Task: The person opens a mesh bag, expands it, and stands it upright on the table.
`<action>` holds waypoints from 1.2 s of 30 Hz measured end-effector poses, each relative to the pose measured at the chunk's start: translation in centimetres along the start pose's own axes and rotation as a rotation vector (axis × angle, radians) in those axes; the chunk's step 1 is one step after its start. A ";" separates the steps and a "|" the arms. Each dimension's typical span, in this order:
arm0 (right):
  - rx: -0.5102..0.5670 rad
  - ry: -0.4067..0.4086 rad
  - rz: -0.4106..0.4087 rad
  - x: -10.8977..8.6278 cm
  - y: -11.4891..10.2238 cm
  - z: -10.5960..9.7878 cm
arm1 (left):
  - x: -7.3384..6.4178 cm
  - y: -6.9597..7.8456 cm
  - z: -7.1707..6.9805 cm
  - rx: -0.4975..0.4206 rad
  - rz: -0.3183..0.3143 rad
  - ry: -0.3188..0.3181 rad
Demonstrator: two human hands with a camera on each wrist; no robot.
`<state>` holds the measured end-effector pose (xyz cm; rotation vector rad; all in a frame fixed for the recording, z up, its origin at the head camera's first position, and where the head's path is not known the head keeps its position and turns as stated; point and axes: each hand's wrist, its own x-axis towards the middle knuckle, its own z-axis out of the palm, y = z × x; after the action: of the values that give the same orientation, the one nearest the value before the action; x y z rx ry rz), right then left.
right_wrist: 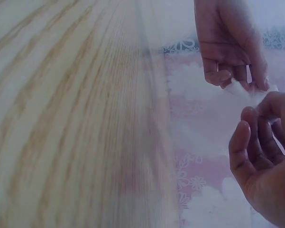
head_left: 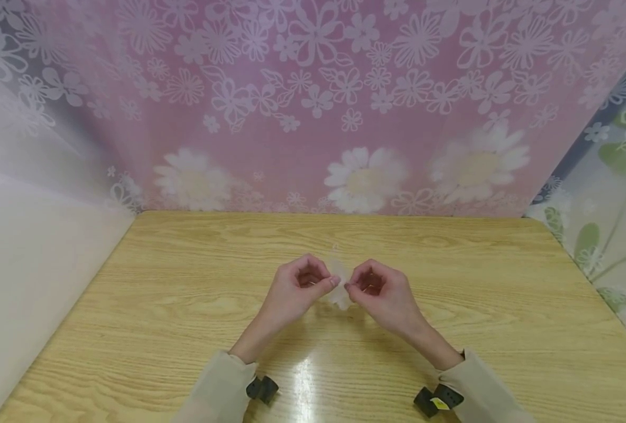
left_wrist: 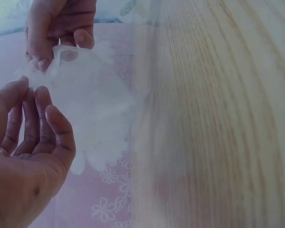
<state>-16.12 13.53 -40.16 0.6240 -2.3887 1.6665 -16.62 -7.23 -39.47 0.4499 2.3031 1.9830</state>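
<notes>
A thin, see-through whitish piece of plastic film (head_left: 339,301) hangs between the two hands over the middle of the table. My left hand (head_left: 294,292) pinches its left side between thumb and fingertips, and my right hand (head_left: 390,298) pinches the other side close by. Crumpled film (left_wrist: 66,54) shows between the fingertips in the left wrist view. From the right wrist, a white gathered bit of film (right_wrist: 249,95) is visible where the hands meet. Its full outline is too faint to tell.
Both forearms reach over a wood-grain table (head_left: 186,329). Behind its far edge hangs a pink flowered curtain (head_left: 276,135). Pale cloth (head_left: 33,235) borders the left, leaf-patterned cloth (head_left: 619,205) the right. Dark wrist devices (head_left: 262,389) sit by the sleeves.
</notes>
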 end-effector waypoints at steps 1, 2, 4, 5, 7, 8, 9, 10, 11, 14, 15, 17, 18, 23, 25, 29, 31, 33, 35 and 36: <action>-0.020 0.021 -0.022 0.0 0.0 0.0 | 0.0 0.0 0.0 0.010 0.001 0.002; -0.040 0.043 -0.039 0.0 0.1 0.0 | 0.0 0.0 0.0 0.018 0.000 0.005; -0.059 0.078 -0.048 0.1 0.1 -0.1 | 0.0 0.0 -0.1 0.034 0.000 0.016; -0.058 0.089 -0.045 0.1 0.1 -0.1 | 0.0 0.0 -0.1 0.044 0.001 0.021; -0.056 0.099 -0.035 0.1 0.1 -0.1 | -0.1 0.0 -0.2 0.054 0.006 0.025; -0.056 0.099 -0.028 0.1 0.1 -0.1 | -0.1 0.1 -0.2 0.062 0.007 0.024; -0.054 0.095 -0.018 0.2 0.1 -0.2 | -0.1 0.1 -0.3 0.075 0.009 0.020; -0.054 0.089 -0.009 0.2 0.1 -0.2 | -0.1 0.2 -0.3 0.087 0.012 0.014; -0.057 0.081 -0.003 0.2 0.0 -0.2 | -0.1 0.3 -0.4 0.097 0.015 0.005; -0.070 0.055 0.015 0.2 0.0 -0.3 | -0.2 0.6 -0.6 0.124 0.011 -0.025; -0.072 0.048 0.021 0.2 0.0 -0.3 | -0.2 0.7 -0.6 0.135 0.009 -0.036; -0.077 0.035 0.025 0.2 0.0 -0.3 | -0.2 0.9 -0.7 0.153 0.010 -0.062; -0.077 0.030 0.028 0.2 0.0 -0.3 | -0.2 0.9 -0.8 0.164 0.008 -0.075; -0.072 0.015 0.026 0.1 0.0 -0.3 | -0.2 0.9 -0.9 0.214 0.022 -0.116; -0.073 0.012 0.026 0.1 0.0 -0.2 | -0.2 0.8 -0.9 0.228 0.025 -0.115; -0.066 0.010 0.022 0.1 0.2 -0.2 | -0.1 0.6 -1.0 0.245 0.022 -0.106; -0.062 0.010 0.025 0.1 0.2 -0.1 | -0.1 0.5 -1.1 0.245 0.020 -0.105; -0.061 0.011 0.030 0.1 0.2 -0.1 | -0.1 0.5 -1.1 0.236 0.019 -0.105; -0.063 0.014 0.037 0.1 0.1 -0.1 | -0.1 0.3 -1.2 0.216 0.014 -0.101; -0.065 0.016 0.043 0.1 0.0 -0.1 | -0.1 0.3 -1.2 0.203 0.010 -0.096</action>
<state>-16.25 13.62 -40.06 0.5513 -2.4506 1.5968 -16.79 -8.32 -39.03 0.5577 2.4555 1.6973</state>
